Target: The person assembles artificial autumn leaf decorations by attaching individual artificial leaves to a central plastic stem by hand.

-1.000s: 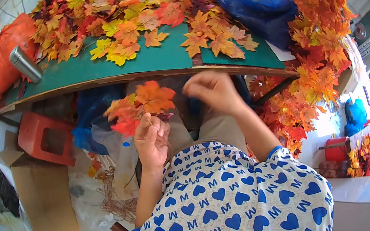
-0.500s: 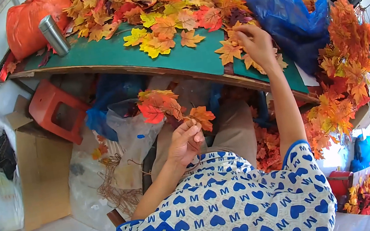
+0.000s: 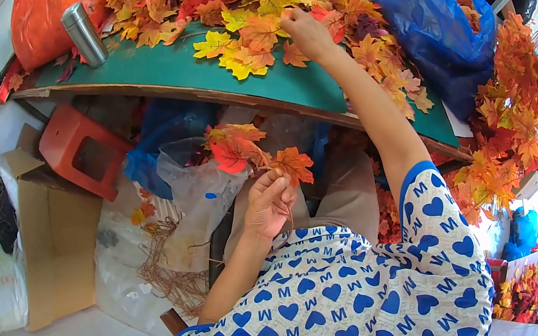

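Observation:
My left hand (image 3: 267,205) is closed in a pinch on a leaf garland, a thin brown stem with artificial maple leaves (image 3: 234,147) in red and orange. It hangs above my lap, and one orange leaf (image 3: 293,164) stands beside the fingertips. Stretched out over the green table, my right hand (image 3: 308,35) has its fingers drawn together on a pale orange maple leaf at the edge of the pile. The hand covers most of that leaf. Left of it lie yellow leaves (image 3: 213,44) and another orange leaf (image 3: 258,31).
A large heap of leaves (image 3: 214,8) covers the back of the green table (image 3: 145,66). Around it are a steel flask (image 3: 84,36), an orange bag (image 3: 50,27) and a blue plastic bag (image 3: 418,29). Below stand a red stool (image 3: 83,153) and a cardboard box (image 3: 57,239). Two people sit beyond.
My right hand has moved left across the table, from the orange leaves near the blue bag to the yellow and orange ones. My left hand keeps its hold. The view has shifted slightly.

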Demonstrator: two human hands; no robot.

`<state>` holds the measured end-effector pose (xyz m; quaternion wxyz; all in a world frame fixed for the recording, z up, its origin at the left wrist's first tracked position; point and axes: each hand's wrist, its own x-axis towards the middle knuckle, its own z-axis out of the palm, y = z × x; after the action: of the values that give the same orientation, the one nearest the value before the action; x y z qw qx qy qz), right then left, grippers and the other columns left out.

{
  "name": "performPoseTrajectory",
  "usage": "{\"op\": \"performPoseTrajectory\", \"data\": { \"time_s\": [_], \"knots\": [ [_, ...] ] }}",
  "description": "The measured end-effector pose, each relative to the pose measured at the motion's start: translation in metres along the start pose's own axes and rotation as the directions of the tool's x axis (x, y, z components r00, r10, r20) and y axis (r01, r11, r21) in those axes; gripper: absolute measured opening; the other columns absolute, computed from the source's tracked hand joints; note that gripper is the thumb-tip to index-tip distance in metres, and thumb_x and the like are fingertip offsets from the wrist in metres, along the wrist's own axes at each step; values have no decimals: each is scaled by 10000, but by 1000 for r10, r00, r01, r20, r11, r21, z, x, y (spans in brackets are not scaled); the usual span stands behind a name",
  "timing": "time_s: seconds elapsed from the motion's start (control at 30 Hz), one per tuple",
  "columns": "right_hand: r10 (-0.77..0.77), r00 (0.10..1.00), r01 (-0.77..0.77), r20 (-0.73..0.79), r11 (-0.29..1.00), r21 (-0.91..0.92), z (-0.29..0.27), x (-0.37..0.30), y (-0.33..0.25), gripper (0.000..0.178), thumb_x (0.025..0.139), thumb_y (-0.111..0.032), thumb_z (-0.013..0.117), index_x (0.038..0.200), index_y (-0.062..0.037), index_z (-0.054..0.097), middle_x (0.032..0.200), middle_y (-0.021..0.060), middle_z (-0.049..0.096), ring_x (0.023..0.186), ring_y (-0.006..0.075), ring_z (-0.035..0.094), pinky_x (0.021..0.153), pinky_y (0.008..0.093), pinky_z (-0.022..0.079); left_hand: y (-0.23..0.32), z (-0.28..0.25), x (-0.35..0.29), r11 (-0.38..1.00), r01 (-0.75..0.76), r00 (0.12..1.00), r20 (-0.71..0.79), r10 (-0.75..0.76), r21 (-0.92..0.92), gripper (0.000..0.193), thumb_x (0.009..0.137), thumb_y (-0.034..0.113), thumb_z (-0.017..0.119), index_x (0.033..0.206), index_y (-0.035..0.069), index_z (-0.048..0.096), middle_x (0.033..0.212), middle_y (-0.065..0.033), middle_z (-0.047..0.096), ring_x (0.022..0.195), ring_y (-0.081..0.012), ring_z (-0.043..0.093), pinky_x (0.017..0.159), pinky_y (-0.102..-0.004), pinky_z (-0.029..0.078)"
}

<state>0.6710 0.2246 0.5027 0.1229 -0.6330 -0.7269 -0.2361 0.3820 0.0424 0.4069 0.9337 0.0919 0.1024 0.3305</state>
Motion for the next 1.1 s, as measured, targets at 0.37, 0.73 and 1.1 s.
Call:
{"op": "performPoseTrajectory", "data": {
  "time_s": [0.37, 0.73, 1.1],
  "knots": [
    [238, 850, -39, -471, 918, 394, -33, -14, 10, 108, 844, -107, 578, 914, -41, 628, 771, 149, 601, 725, 322, 578, 650, 413, 477, -1, -9, 0, 1000, 10, 1000, -20, -10, -16, 159, 822, 25, 624, 970, 75, 594, 810, -22, 598, 619, -96, 547, 599, -236, 436],
    [182, 978, -206, 100, 910, 359, -20, -17, -8, 313, 718, 9, 564, 1029, 30, 528, 955, 208, 551, 878, 358, 556, 717, 432, 479, -7, -9, 4, 1000, 4, 998, -64, -5, -20, 172, 833, 13, 605, 984, 92, 584, 821, -18, 599, 590, -76, 523, 596, -234, 419],
    [91, 991, -125, -102, 908, -400, -45, -15, 32, 45, 708, -102, 599, 727, -61, 604, 776, 102, 601, 824, 262, 566, 641, 355, 486, 3, -16, 2, 1000, 8, 997, -83, -9, -16, 152, 846, 8, 575, 982, 77, 570, 779, -5, 530, 571, -67, 507, 593, -230, 400]
  ]
}}
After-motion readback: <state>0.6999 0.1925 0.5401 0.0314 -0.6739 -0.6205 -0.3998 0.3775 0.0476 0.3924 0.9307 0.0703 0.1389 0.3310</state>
